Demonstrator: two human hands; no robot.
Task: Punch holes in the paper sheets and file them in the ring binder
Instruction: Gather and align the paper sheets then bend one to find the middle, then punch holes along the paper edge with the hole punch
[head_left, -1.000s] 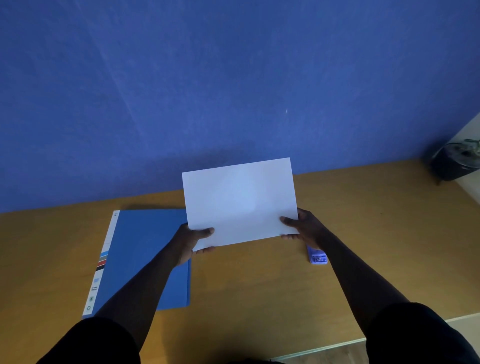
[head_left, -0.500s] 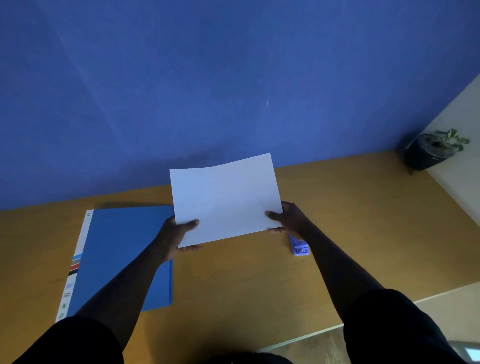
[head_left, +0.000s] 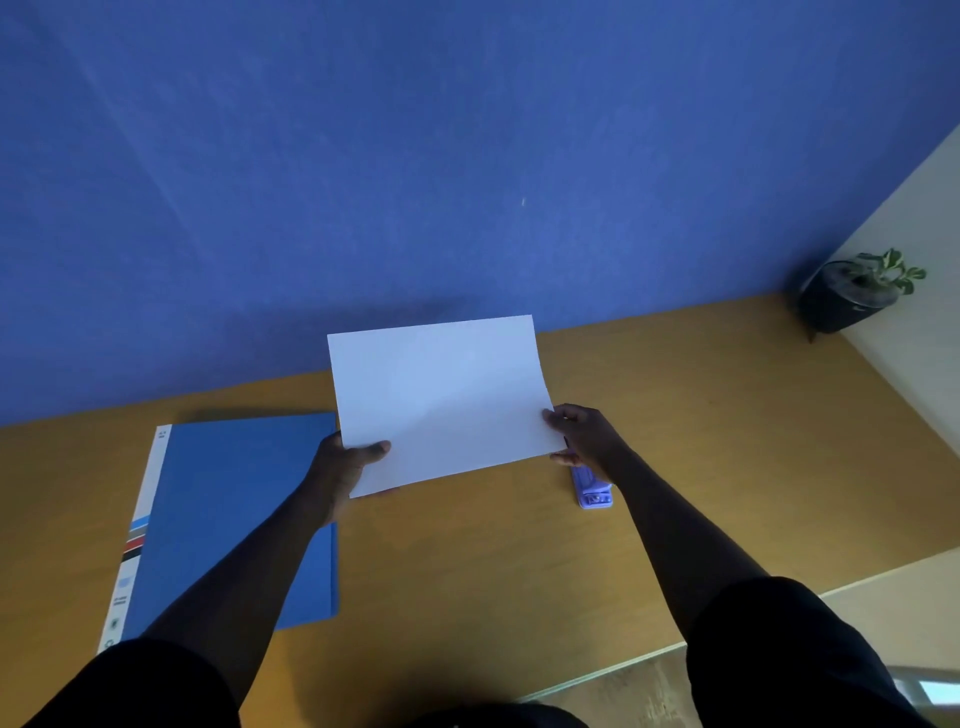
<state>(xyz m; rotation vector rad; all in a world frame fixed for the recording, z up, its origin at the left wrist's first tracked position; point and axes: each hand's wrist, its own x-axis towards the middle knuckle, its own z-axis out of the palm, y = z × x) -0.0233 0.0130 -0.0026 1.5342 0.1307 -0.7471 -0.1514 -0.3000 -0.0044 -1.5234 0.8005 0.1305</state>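
Observation:
I hold white paper sheets (head_left: 441, 395) above the wooden table (head_left: 467, 561), tilted up toward the blue wall. My left hand (head_left: 345, 467) grips their lower left corner with the thumb on top. My right hand (head_left: 584, 436) pinches the lower right edge. A closed blue ring binder (head_left: 228, 509) with a white spine lies flat on the table to the left, partly under my left arm. A small purple hole punch (head_left: 595, 491) sits on the table just below my right hand, partly hidden by it.
A dark pot with a green plant (head_left: 852, 293) stands at the table's far right corner against a white wall. The table's front edge (head_left: 597, 678) runs at the lower right, with floor beyond it.
The view has swung a little to the right and the plant has come fully into view. The sheets stay gripped in both hands, and their right edge now curls slightly.

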